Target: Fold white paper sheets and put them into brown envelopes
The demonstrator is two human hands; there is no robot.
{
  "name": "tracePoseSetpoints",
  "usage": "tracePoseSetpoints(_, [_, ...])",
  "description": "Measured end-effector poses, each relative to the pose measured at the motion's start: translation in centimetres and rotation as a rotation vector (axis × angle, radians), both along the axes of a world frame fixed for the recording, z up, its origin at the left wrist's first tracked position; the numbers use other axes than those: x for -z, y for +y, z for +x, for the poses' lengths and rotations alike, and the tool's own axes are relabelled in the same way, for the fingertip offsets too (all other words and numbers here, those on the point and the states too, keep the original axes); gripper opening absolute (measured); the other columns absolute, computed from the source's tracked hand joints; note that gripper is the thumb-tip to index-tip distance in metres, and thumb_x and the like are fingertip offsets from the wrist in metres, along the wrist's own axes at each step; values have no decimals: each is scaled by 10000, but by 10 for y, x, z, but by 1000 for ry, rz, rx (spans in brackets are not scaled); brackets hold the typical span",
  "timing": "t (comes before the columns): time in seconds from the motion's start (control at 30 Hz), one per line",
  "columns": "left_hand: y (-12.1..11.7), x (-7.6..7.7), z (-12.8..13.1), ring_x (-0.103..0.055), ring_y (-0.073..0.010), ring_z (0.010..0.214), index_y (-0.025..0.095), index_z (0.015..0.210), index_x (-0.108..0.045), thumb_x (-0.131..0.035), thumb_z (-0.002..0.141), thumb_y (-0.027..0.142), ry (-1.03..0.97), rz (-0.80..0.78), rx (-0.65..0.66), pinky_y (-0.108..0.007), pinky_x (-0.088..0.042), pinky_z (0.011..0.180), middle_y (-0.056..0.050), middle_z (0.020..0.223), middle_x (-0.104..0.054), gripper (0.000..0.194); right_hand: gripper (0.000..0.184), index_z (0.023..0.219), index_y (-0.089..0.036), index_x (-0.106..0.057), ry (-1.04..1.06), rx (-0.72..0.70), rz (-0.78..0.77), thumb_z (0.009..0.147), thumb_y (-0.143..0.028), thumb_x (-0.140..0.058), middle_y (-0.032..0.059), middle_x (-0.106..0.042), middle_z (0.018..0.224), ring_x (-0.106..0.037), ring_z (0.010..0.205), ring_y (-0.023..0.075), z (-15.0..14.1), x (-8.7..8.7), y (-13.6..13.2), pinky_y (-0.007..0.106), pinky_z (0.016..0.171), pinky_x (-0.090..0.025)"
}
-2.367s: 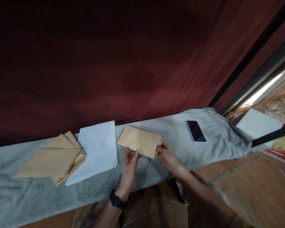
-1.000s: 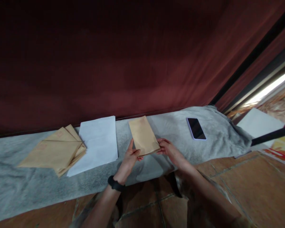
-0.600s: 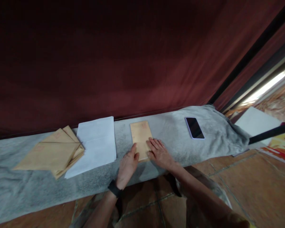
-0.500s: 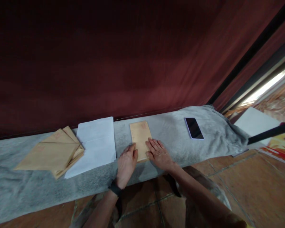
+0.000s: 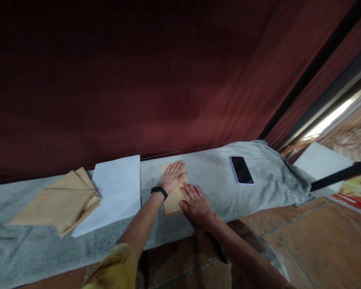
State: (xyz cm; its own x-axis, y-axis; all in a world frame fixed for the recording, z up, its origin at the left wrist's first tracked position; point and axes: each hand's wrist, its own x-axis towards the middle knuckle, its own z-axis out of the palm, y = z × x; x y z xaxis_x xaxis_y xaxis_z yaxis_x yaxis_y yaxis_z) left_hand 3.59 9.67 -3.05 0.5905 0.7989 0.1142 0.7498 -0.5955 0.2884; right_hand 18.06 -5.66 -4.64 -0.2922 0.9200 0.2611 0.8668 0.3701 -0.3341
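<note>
A brown paper envelope [image 5: 172, 204] lies flat on the grey cloth, mostly upright in view. Across its upper part my left hand [image 5: 172, 176] is laid flat with the fingers stretched out, hiding the printed corner. My right hand [image 5: 197, 202] rests open on the envelope's lower right edge, its fingertips near the left wrist. Neither hand grips anything. To the left is a stack of white paper sheets [image 5: 118, 190], and overlapping it is a fanned pile of brown envelopes [image 5: 55, 204].
A phone [image 5: 241, 170] with a pale purple case lies on the grey cloth [image 5: 207, 168] to the right. A dark red fabric wall [image 5: 168, 100] rises behind. White board [image 5: 321, 162] and a colourful printed box [image 5: 359, 186] stand beyond the right end, past a black pole [image 5: 343, 174].
The envelope was turned from sideways to lengthwise, flipped, and laid on the cloth. Since then my left hand has slid from its lower left edge up over its top; the right hand stays at its edge.
</note>
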Motion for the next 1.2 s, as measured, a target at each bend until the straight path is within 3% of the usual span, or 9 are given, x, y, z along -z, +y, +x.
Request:
tracePoseSetpoints(0.1, [-2, 3, -1, -252, -219, 1539, 171, 1566, -347, -334, 1006, 367, -2, -6, 14, -441, -156, 1269, -94, 1640, -338, 594, 537, 1478, -139, -501, 9, -5, -26, 1008, -398, -492, 154, -449, 1570, -415, 1455, 286, 2, -3, 1, 483, 1230, -269])
tracePoseSetpoints(0.27, [-28, 3, -9, -271, -216, 1531, 136, 1558, -353, -318, 1018, 339, 11, -42, 65, -449, -165, 1269, -116, 1643, -318, 578, 518, 1465, -175, -518, 85, -70, -112, 961, -293, -542, 109, -498, 1545, -440, 1436, 254, 15, -11, 6, 467, 1227, -290])
tracePoseSetpoints(0.43, [-60, 0, -17, -282, -200, 1527, 172, 1554, -366, -334, 1020, 308, -11, -37, 87, -450, -176, 1271, -95, 1633, -347, 552, 434, 1303, -234, -663, 283, -169, -195, 934, -115, -468, 52, -666, 1360, -586, 1272, 171, 30, -20, 17, 369, 1161, -394])
tracePoseSetpoints(0.57, [-90, 1, -23, -290, -208, 1524, 172, 1546, -385, -347, 1034, 346, -22, -12, 127, -442, -194, 1270, -102, 1625, -365, 541, 367, 1128, -208, -741, 394, -141, -202, 914, -78, -472, 69, -731, 1215, -648, 1157, 180, 33, -25, 19, 323, 1061, -477])
tracePoseSetpoints(0.7, [-125, 3, -29, -319, -210, 1512, 167, 1540, -385, -343, 1046, 403, 39, 9, 147, -449, -241, 1260, -112, 1618, -380, 548, 314, 1088, -197, -736, 391, -72, -203, 956, -122, -461, 78, -746, 1105, -685, 1041, 185, 29, -27, 16, 315, 977, -519])
tracePoseSetpoints(0.83, [-154, 1, -32, -399, -241, 1471, 145, 1467, -471, -463, 1015, 401, 4, 61, 170, -462, -324, 1225, -144, 1558, -470, 520, 352, 1238, -207, -682, 348, -39, -137, 1036, -261, -400, 88, -703, 1256, -649, 1159, 185, 22, -24, 13, 344, 1049, -494])
tracePoseSetpoints(1.0, [-163, -4, -28, -600, -239, 1276, 148, 1232, -633, -468, 970, 155, -84, 103, 135, -451, -435, 1141, -142, 1277, -691, 310, 454, 1422, -231, -570, 148, -205, -159, 1074, -373, -316, 60, -524, 1529, -437, 1442, 184, 13, -13, 14, 435, 1231, -310])
tracePoseSetpoints(1.2, [-156, -15, -27, -597, -219, 1278, 161, 1291, -607, -467, 925, 53, -99, 28, 120, -384, -450, 1129, -113, 1363, -650, 407, 539, 1565, -225, -370, -84, -185, -211, 1081, -406, -215, 57, -332, 1642, -294, 1523, 178, 7, -7, 59, 435, 1259, -231])
